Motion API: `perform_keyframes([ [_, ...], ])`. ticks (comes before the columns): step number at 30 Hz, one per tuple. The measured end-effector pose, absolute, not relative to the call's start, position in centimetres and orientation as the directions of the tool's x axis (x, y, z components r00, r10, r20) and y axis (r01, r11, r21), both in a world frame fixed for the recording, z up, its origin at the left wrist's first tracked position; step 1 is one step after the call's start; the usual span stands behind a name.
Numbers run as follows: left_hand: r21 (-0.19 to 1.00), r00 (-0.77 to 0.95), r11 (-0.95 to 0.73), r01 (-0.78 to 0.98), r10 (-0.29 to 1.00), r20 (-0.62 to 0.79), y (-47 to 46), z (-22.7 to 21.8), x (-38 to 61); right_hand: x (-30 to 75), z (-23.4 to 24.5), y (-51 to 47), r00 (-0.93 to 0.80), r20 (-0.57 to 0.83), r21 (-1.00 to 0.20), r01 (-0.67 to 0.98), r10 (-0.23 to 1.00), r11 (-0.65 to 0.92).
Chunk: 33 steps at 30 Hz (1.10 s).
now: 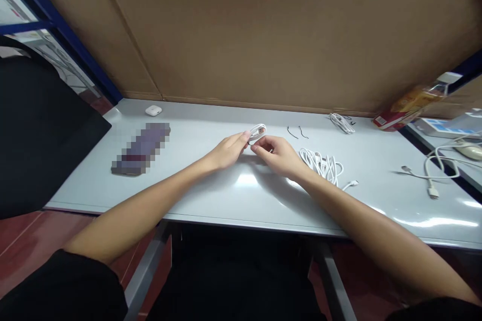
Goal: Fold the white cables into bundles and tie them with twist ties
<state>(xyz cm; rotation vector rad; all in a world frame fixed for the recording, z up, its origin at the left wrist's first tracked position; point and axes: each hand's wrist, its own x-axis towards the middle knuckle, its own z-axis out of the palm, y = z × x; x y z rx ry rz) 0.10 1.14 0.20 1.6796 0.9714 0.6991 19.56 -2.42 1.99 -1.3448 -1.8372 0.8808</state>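
White coiled cable (257, 132), small and looped tight, is pinched between both hands just above the pale grey tabletop (211, 180). Left hand (227, 151) has its grip closed on the near side of the coil, thumb and forefinger tips pressed to the loops. Right hand (277, 154) has its grip closed on the lower edge of the same coil, fingers curled under.

Beside the right wrist lies a loose bundle of white cable (324, 163), its plug end trailing toward the front edge. Two short black twist ties (297, 133) lie just beyond the hands, apart from the coil. Another small bundled white cable (342, 123) rests near the brown cardboard back wall (263, 35). Further right, a white cable with plugs (433, 170) lies uncoiled. A small white case (153, 110) sits at the far left.

Judgement: the step in hand appears to be holding a wound coil in shape. The next move would call for keeping one grip firm on the loops while the other frees itself, or the coil may spring open.
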Motion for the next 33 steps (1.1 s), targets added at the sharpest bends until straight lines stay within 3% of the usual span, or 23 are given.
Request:
perform_keyframes([
  [4, 0.991, 0.575, 0.045, 0.125, 0.811, -0.109, 1.1, 1.0, 0.2, 19.8, 2.2, -2.5, -0.283, 0.259, -0.833, 0.419, 0.924, 0.362],
  [9, 0.982, 0.606, 0.179, 0.052, 0.776, -0.174, 1.0, 1.4, 0.0, 19.9, 2.6, -2.5, -0.321, 0.261, -0.892, 0.280, 0.910, 0.355],
  [17, 0.987, 0.535, 0.126, 0.096, 0.830, -0.158, 0.7, 1.2, 0.4, 19.7, 2.7, -2.7, -0.193, 0.211, -0.910, 0.320, 0.958, 0.265],
  [27, 0.996, 0.570, 0.034, 0.077, 0.819, -0.071, -0.1, 1.2, 0.9, 20.1, 3.3, -2.6, -0.125, 0.172, -0.908, 0.365, 0.977, 0.207],
  [30, 0.996, 0.521, 0.091, 0.014, 0.849, -0.085, 0.0, 0.8, 1.3, 19.8, 2.5, -2.5, -0.129, 0.375, -0.800, 0.456, 0.918, 0.391],
  [33, 0.995, 0.483, 0.098, -0.033, 0.873, -0.070, 0.2, 0.4, 1.3, 19.5, 1.5, -2.1, -0.229, 0.641, -0.513, 0.583, 0.733, 0.630],
])
